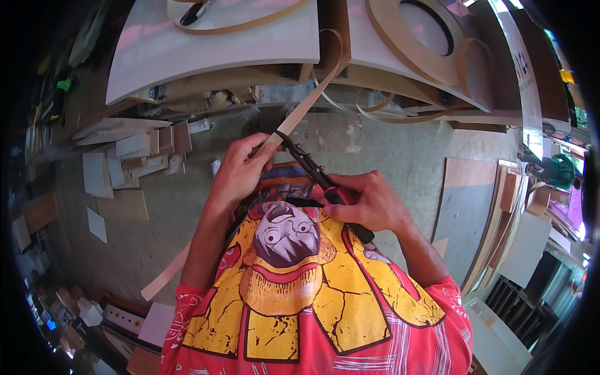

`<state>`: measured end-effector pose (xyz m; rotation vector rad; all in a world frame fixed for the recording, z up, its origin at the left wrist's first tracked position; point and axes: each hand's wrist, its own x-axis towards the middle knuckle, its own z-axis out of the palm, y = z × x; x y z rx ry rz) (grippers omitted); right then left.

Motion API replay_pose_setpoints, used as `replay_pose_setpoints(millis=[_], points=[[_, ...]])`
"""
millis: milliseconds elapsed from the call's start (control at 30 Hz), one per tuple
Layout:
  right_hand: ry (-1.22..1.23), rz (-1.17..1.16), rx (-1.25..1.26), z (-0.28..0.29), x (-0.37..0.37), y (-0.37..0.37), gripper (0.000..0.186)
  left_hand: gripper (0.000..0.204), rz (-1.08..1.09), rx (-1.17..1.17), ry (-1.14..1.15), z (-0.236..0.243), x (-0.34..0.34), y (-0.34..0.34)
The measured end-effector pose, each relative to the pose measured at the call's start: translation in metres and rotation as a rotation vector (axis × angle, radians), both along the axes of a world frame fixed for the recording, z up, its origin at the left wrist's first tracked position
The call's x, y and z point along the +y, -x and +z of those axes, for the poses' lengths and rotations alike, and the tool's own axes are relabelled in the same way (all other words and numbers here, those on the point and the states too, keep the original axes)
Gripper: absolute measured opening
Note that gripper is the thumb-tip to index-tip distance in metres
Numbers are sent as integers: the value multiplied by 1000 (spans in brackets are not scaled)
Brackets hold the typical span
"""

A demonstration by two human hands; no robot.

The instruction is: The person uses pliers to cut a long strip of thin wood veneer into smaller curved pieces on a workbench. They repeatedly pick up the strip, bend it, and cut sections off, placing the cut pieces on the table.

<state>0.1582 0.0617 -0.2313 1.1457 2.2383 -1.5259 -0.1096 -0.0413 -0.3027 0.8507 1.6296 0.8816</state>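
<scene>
My left hand [245, 164] pinches a thin wood-coloured edging strip [310, 99] in front of my chest. From there the strip runs up and away to a gap between two white-topped panels. In my right hand [369, 200] is a pair of snips [303, 157] with dark jaws and red and black handles, pointing up and left. The jaws meet the strip just beside my left fingertips; I cannot tell whether they are closed on it. A large roll of edging [389, 37] lies on the right panel, with loose loops hanging near it.
Ahead are the left white panel [219, 53] and the right white panel [356, 47]. On the left panel lies a curved strip [262, 27] around a dark tool [195, 12]. Stacked board offcuts [134, 147] stand on the floor at left, and long boards [500, 206] at right.
</scene>
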Motion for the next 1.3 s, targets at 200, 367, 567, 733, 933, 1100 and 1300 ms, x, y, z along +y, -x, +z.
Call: replay_pose_setpoints(millis=[200, 367, 567, 733, 933, 1100, 1300], points=[[-46, -117, 41, -24, 8, -1, 61, 21, -8, -138, 36, -11, 3, 2], [-7, -230, -6, -71, 11, -29, 52, 23, -55, 94, -95, -9, -9, 2], [108, -254, 258, -53, 21, -51, 112, 37, -26, 450, -324, 14, -30, 25], [-498, -376, 402, 20, 63, -25, 99, 37, -142, 831, -211, 110, -46, 78], [-894, -452, 256, 28, 198, -4, 96, 38, -510, 1050, -345, 194, -18, 101], [-982, -468, 15, 19, 281, 6, 94, 42, -598, 1008, -340, 190, 54, 113], [-947, -464, -45, 14, 302, -1, 95, 44, -614, 865, -300, 160, 89, 115]])
